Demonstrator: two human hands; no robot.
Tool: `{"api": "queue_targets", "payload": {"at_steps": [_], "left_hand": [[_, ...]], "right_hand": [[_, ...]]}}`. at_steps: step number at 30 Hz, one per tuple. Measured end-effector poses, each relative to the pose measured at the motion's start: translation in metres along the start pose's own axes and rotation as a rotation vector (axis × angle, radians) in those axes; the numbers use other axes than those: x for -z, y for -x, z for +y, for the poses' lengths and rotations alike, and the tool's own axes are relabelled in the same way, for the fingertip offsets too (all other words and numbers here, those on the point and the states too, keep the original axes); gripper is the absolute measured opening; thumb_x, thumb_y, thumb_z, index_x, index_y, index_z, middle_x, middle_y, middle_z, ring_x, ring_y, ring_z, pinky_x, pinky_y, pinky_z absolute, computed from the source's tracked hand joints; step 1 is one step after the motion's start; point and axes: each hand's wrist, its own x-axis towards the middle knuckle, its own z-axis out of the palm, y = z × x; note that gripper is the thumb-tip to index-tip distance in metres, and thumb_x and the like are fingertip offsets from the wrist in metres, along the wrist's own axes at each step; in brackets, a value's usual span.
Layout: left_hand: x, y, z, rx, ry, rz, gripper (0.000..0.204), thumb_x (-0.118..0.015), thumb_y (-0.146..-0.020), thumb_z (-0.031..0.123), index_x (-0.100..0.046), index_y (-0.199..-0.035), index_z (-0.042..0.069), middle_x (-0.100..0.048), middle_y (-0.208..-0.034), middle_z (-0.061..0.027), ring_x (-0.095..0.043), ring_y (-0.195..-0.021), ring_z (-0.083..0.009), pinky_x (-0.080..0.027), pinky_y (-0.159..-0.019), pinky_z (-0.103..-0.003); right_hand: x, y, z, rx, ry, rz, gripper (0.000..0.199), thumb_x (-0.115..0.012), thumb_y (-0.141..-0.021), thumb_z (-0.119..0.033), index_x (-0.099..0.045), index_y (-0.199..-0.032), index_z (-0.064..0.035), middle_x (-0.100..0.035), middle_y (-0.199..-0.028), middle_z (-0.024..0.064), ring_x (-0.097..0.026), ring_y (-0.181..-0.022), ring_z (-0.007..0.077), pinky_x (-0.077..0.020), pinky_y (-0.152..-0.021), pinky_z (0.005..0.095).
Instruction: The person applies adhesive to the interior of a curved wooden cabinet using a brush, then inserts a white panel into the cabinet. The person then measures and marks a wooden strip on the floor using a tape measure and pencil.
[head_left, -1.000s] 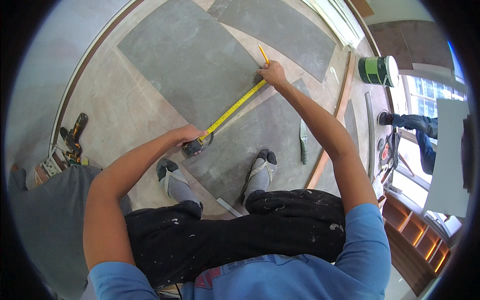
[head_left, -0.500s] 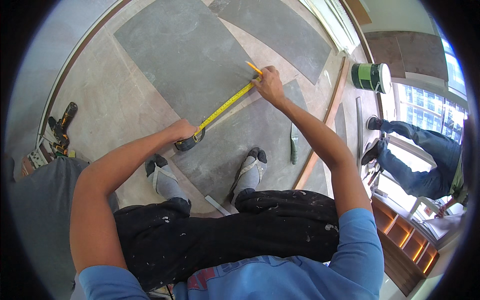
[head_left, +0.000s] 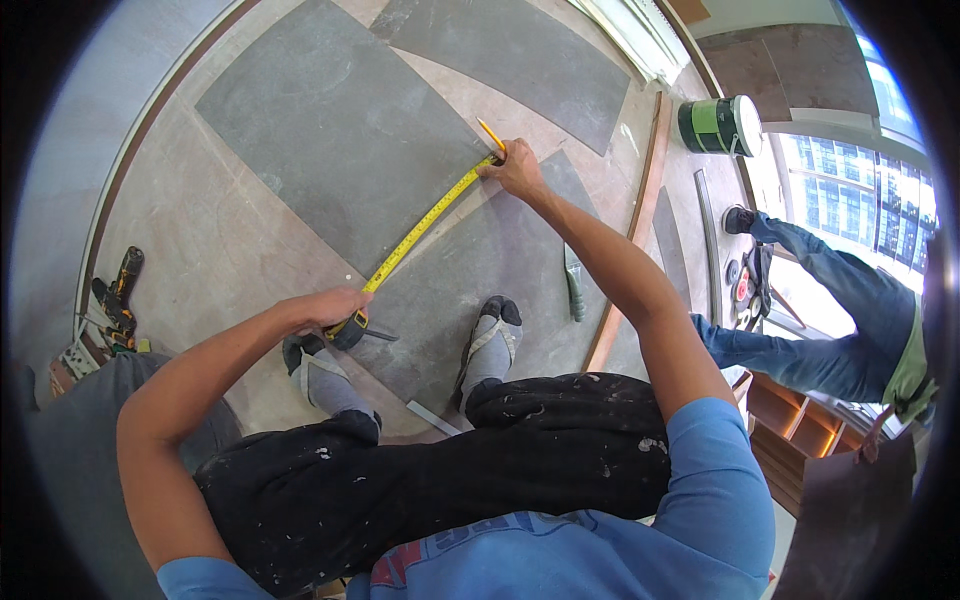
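Now: tape stretched across the tiles

Left hand [head_left: 325, 308] clenches the tape case [head_left: 350, 330] down by the feet, on the floor. From it the yellow tape [head_left: 425, 228] runs up along the tile [head_left: 330, 120] edge to the right hand [head_left: 518, 172], which pins its far end and grips a pencil [head_left: 491, 135]. Since half a second ago, both grips have stayed put; a nearby person's leg [head_left: 820, 290] has stepped closer.

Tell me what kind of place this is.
Probably a room under renovation, with flooring going in. Large grey floor tiles lie loose on a bare subfloor, a green paint bucket stands by the window, and a cordless drill lies at the wall.
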Motion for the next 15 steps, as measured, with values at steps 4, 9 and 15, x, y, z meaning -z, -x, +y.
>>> {"api": "queue_targets", "payload": {"at_steps": [4, 9, 15], "left_hand": [[0.005, -0.025, -0.041, 0.042, -0.195, 0.053, 0.053, -0.042, -0.108, 0.048, -0.067, -0.099, 0.002, -0.066, -0.093, -0.0077, -0.058, -0.083, -0.0191, -0.048, -0.073, -0.040], [0.018, -0.045, -0.023, 0.290, -0.266, 0.072, 0.053, -0.049, -0.106, 0.046, -0.067, -0.116, -0.002, -0.067, -0.108, -0.0127, -0.062, -0.094, -0.0236, -0.050, -0.080, -0.044], [0.017, -0.052, -0.038, 0.331, -0.025, 0.086, 0.051, -0.055, -0.105, 0.044, -0.063, -0.125, -0.003, -0.065, -0.104, -0.0094, -0.059, -0.087, -0.0204, -0.048, -0.073, -0.040]], "right_hand": [[0.000, -0.007, -0.005, 0.020, 0.042, 0.000, 0.051, -0.091, -0.071, -0.040, -0.055, -0.078, -0.0041, -0.063, -0.095, 0.0180, -0.062, -0.090, 0.0318, -0.0505, -0.078, 0.0442], [0.008, -0.013, -0.001, -0.005, 0.029, -0.051, 0.045, -0.089, -0.072, -0.037, -0.060, -0.083, -0.0043, -0.067, -0.094, 0.0191, -0.067, -0.091, 0.0354, -0.0529, -0.079, 0.0456], [0.011, -0.006, -0.005, -0.084, -0.043, 0.027, 0.036, -0.082, -0.075, -0.032, -0.058, -0.078, -0.0052, -0.068, -0.076, 0.0174, -0.068, -0.076, 0.0353, -0.0521, -0.069, 0.0467]]}}
